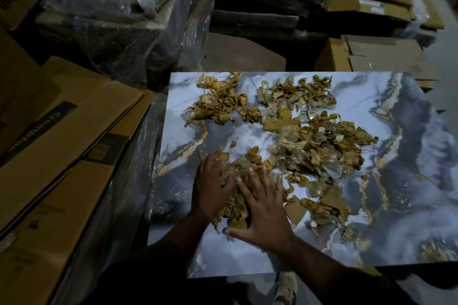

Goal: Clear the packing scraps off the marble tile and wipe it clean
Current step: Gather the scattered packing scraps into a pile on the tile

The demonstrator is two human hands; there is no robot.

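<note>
Head view: a glossy white-and-grey marble tile with gold veining (pixel 409 156) lies flat, its near-left corner toward the person. Brown paper and clear plastic packing scraps (pixel 309 141) cover most of its left and centre. A second cluster lies toward the far-left edge, and loose cardboard chips lie near the person on the right.

The left hand (pixel 210 188) rests palm-down on the near-left part of the heap, fingers slightly curled. The right hand (pixel 265 208) lies just beside it, fingers spread flat over the same scraps. Neither grip has closed on anything; both hands press or rake the material and do not pinch it. Motion blur makes it uncertain whether any piece is trapped under the palms.

Flattened brown cardboard cartons (pixel 62 143) are stacked to the left, and plastic-wrapped goods (pixel 119 15) stand beyond.

Judgement: the task is at the gathering step; wiping has not begun, and no cloth is visible.

Risks:
- Raking with open palms may push light scraps over the near-left edge, which lies close to the heap.
- Stiff cardboard chips dragged under pressure may scuff the glossy surface.
- Thin plastic film may cling to the tile and stay behind.
</note>
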